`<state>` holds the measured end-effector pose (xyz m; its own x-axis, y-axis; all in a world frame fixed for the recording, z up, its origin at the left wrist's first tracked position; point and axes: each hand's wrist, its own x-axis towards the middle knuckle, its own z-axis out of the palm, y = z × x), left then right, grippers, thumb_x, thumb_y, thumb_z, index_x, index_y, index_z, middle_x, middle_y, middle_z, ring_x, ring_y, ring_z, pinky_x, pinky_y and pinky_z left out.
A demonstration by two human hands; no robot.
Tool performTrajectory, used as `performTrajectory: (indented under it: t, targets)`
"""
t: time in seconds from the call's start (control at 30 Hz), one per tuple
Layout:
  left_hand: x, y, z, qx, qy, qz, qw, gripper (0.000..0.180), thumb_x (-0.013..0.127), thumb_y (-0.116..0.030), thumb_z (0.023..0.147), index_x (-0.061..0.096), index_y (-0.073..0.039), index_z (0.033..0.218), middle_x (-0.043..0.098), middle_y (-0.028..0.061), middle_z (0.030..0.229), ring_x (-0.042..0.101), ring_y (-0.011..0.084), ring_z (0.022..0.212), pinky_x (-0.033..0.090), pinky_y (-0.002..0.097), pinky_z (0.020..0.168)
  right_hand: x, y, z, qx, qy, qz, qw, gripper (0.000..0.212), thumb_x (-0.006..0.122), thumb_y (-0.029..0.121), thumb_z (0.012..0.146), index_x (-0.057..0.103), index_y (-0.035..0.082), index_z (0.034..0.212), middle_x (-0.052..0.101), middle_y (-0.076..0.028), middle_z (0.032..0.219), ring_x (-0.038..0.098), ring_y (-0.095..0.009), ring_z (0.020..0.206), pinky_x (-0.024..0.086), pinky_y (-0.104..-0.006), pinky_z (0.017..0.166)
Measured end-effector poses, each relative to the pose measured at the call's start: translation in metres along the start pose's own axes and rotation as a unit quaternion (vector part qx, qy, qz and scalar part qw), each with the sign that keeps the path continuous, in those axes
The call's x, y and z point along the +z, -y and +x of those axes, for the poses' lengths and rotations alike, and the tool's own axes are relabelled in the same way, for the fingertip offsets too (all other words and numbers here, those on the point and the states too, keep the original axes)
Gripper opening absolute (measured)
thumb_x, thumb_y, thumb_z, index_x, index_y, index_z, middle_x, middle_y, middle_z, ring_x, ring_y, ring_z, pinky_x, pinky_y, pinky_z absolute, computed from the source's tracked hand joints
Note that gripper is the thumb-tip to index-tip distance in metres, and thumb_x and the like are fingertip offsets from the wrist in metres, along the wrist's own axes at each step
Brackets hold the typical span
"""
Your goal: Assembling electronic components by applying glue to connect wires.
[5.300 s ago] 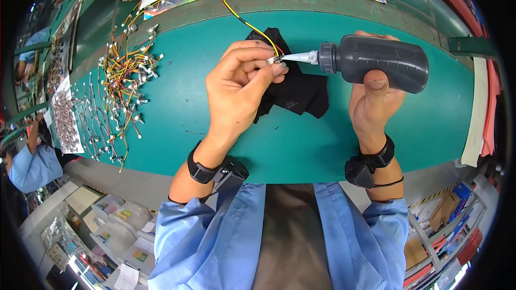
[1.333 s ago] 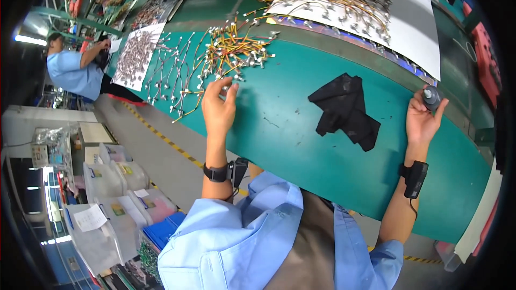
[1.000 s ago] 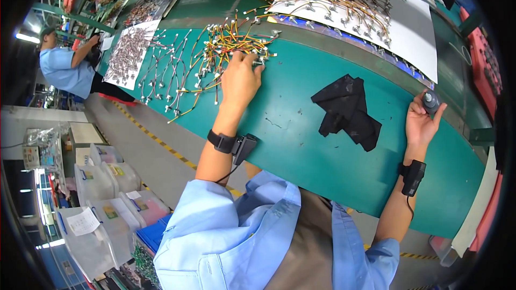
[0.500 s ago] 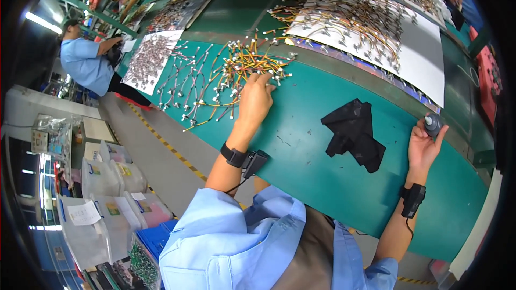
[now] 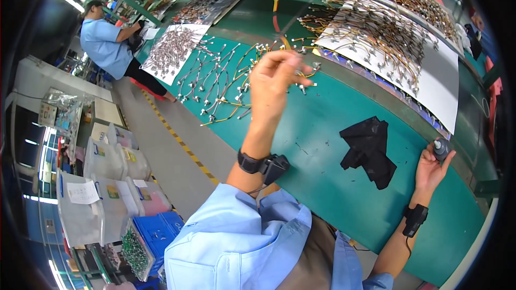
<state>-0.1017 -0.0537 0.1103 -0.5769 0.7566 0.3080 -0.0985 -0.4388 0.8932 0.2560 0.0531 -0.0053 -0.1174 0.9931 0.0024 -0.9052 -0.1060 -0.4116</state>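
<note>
My left hand (image 5: 270,83) is raised over the near end of a loose pile of yellow, red and black wire cables (image 5: 244,67), its fingers pinched. A single wire cable (image 5: 276,16) with a white connector at its tip stands up from behind these fingers and seems held by them; the grip itself is partly hidden. At the right, my right hand (image 5: 430,172) is closed round a short dark grey cylinder (image 5: 442,149) with a pale tip. Between my hands, a crumpled black cloth (image 5: 371,150) lies on the green bench (image 5: 312,182).
White sheets with rows of cables lie at the back right (image 5: 443,80) and far left (image 5: 161,70). A metal rail (image 5: 376,83) crosses behind the bench. Clear plastic bins (image 5: 80,215) and a blue crate (image 5: 161,236) stand at left; a co-worker (image 5: 102,40) in blue is beyond.
My left hand has lifted from the cable pile, and one cable now sticks up by its fingers. The right hand still holds the grey cylinder. The whole view has shifted slightly.
</note>
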Motion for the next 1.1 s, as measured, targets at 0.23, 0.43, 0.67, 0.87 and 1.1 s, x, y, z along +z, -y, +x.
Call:
performTrajectory:
  t: [0.23, 0.43, 0.67, 0.87, 1.1]
  targets:
    - [0.051, 0.05, -0.019, -0.031, 0.071, -0.061, 0.995, 0.015, 0.055, -0.002, 0.081, 0.053, 0.006, 0.093, 0.057, 0.0109, 0.086, 0.061, 0.0198, 0.077, 0.053, 0.0267, 0.062, -0.006, 0.003, -0.003, 0.001, -0.009, -0.006, 1.0, 0.037, 0.048, 0.033, 0.088, 0.047, -0.001, 0.102, 0.052, -0.013, 0.1, 0.037, -0.014, 0.064, 0.033, -0.0231, 0.052]
    - [0.063, 0.096, -0.051, -0.096, 0.076, -0.016, 0.992, 0.018, 0.055, -0.001, 0.081, 0.053, 0.005, 0.098, 0.058, 0.011, 0.091, 0.062, 0.0203, 0.08, 0.052, 0.0254, 0.063, 0.005, -0.002, -0.006, -0.02, -0.037, -0.036, 0.998, 0.043, 0.05, 0.033, 0.087, 0.046, -0.006, 0.105, 0.053, -0.013, 0.095, 0.038, -0.014, 0.066, 0.033, -0.0229, 0.053]
    - [0.08, 0.112, -0.072, -0.176, 0.112, -0.078, 0.975, 0.022, 0.055, -0.002, 0.082, 0.054, 0.004, 0.103, 0.059, 0.0108, 0.09, 0.062, 0.0199, 0.079, 0.052, 0.026, 0.062, 0.009, -0.012, -0.026, -0.032, -0.04, -0.082, 0.995, 0.037, 0.046, 0.033, 0.089, 0.047, 0.001, 0.107, 0.053, -0.013, 0.098, 0.044, -0.015, 0.07, 0.035, -0.023, 0.055]
    - [0.085, 0.124, -0.072, -0.195, 0.13, -0.011, 0.972, 0.028, 0.055, -0.001, 0.082, 0.051, 0.004, 0.109, 0.06, 0.0115, 0.086, 0.063, 0.0198, 0.076, 0.052, 0.0252, 0.061, 0.013, -0.031, -0.017, -0.022, -0.03, -0.088, 0.995, 0.034, 0.043, 0.035, 0.09, 0.046, 0.006, 0.107, 0.054, -0.013, 0.099, 0.047, -0.014, 0.073, 0.038, -0.0253, 0.059]
    - [0.084, 0.132, -0.067, -0.201, 0.17, -0.021, 0.964, 0.019, 0.053, -0.002, 0.083, 0.053, 0.005, 0.101, 0.06, 0.0146, 0.093, 0.062, 0.0214, 0.078, 0.052, 0.0263, 0.061, 0.015, -0.041, -0.007, -0.015, -0.049, -0.124, 0.991, 0.037, 0.043, 0.037, 0.089, 0.047, 0.004, 0.104, 0.055, -0.011, 0.1, 0.05, -0.014, 0.077, 0.038, -0.0248, 0.061]
